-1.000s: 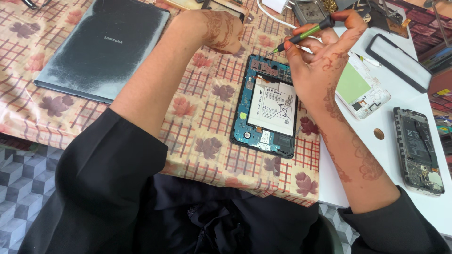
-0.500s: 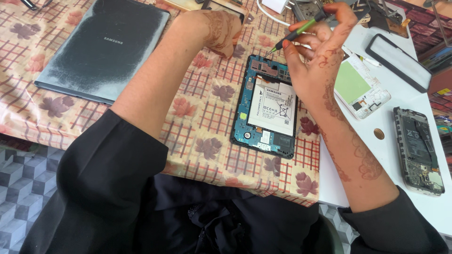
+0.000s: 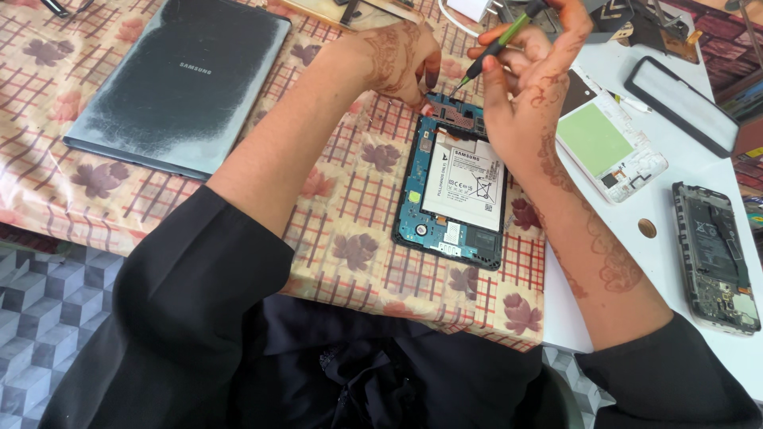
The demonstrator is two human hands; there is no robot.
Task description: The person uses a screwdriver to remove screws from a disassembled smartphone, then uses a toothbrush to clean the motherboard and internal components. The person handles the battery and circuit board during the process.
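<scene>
An opened small tablet (image 3: 457, 191) lies on the patterned tablecloth, its blue circuit board and white battery (image 3: 463, 182) exposed. My right hand (image 3: 531, 75) holds a green-handled screwdriver (image 3: 494, 46) with its tip down at the tablet's top edge. My left hand (image 3: 395, 59) rests with its fingertips at the tablet's top left corner, right beside the screwdriver tip.
A dark grey tablet back cover (image 3: 181, 86) lies at the far left. On the white table to the right are a phone frame with a green panel (image 3: 608, 147), a stripped dark phone body (image 3: 715, 256), a black-framed screen (image 3: 680, 103) and a small brown disc (image 3: 647, 228).
My right hand has tilted the screwdriver and brought its tip down from the air to the tablet's top edge. My left hand stays at the top corner.
</scene>
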